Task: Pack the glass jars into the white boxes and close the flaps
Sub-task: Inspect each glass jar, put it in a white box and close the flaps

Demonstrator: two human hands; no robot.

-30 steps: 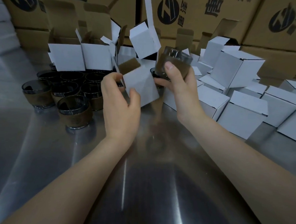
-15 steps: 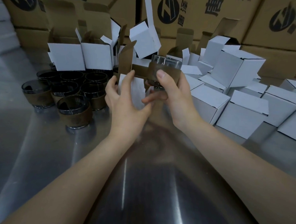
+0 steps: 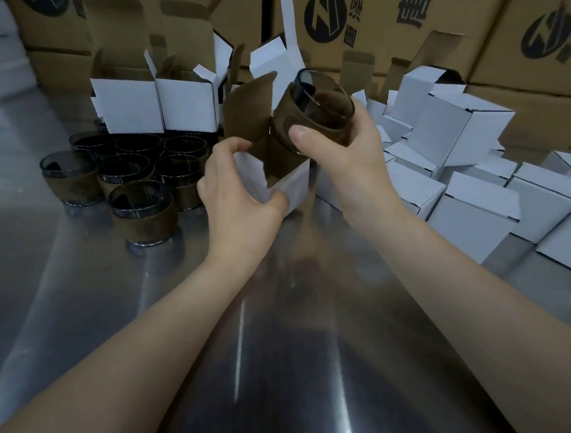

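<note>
— Where do we find the jar?
— We record the glass jar [image 3: 319, 112] tilted over the open white box [image 3: 290, 188], its base at the mouth, not yet inside. The right hand [image 3: 343, 163] grips its brown-wrapped middle. The left hand [image 3: 242, 197] clasps the box.
— Handling?
— We judge it rigid, breakable, and slick at the bare rim. The wrap is the sound hold.
— Markings?
— The brown cartons [image 3: 420, 21] behind bear a round black logo and characters we cannot read.

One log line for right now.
left hand holds white box | right hand holds glass jar tilted at its mouth | flaps open
</note>
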